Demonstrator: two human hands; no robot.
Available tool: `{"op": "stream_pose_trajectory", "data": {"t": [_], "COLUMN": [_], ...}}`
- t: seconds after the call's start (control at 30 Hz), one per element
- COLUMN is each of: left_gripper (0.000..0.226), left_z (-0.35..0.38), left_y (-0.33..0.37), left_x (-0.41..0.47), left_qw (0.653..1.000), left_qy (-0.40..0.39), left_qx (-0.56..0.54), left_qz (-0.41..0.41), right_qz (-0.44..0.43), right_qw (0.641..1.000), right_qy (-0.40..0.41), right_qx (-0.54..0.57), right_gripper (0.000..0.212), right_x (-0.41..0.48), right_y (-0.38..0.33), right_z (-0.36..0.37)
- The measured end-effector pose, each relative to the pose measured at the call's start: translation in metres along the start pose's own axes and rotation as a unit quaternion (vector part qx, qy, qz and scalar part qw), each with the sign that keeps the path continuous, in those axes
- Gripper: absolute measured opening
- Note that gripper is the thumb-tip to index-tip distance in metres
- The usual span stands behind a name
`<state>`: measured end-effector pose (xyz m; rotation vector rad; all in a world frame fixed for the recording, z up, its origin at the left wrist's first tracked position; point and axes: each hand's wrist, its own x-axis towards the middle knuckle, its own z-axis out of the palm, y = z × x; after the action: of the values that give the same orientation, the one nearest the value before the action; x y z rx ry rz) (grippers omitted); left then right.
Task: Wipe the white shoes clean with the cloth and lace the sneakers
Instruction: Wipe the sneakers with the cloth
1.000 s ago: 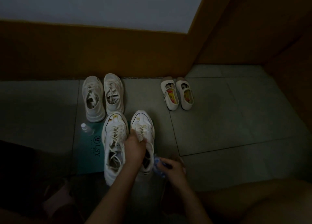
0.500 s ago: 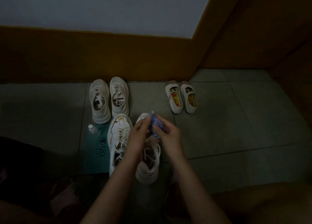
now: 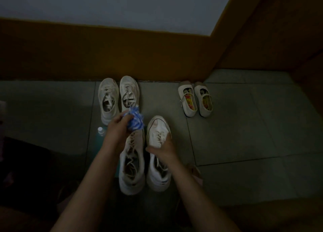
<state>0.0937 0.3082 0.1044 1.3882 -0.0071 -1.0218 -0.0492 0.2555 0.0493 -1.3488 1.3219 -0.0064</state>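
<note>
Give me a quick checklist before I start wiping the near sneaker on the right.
1. Cloth in hand: ok. The left hand grips the bunched blue and white cloth.
2. Shoe steadied: ok. The right hand grips the right near sneaker across its laces.
3. Cloth at the target: not ok. It sits over the toe end of the left near sneaker, not the right one.
4. Cloth damp: cannot tell, the picture is dim.
5. Bottle to hand: ok. The small bottle is on the floor just left of the left hand.
</note>
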Motion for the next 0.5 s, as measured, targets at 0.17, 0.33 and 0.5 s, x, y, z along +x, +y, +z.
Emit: {"op": "stream_pose_trajectory", "data": {"t": [0.17,0.33,0.5], "left_gripper": [0.011,0.016,0.023], "left_z": [0.0,0.02,0.054], "left_y": [-0.005,-0.021,-0.028], "left_x": [0.012,0.037,0.062], "left_qw": [0.998,0.986,0.909], "left_qy": [-0.064,-0.018,-0.095], "left_qx": [0.004,0.154,0.354], "left_qz": [-0.021,0.054,0.2], "right_qz": [-0.019,-0.075,-0.079], "right_qw": [0.998,0.997,0.996], "right_qy": [0.03,0.001,0.007], "right_qx": [-0.05,0.003,0.033], "right_gripper": [0.104,0.085,0.084], "right_x": [0.002,-0.012,-0.01], "right_y": [0.009,0.02,0.032], "right_z": [-0.005,-0.031,-0.043]}}
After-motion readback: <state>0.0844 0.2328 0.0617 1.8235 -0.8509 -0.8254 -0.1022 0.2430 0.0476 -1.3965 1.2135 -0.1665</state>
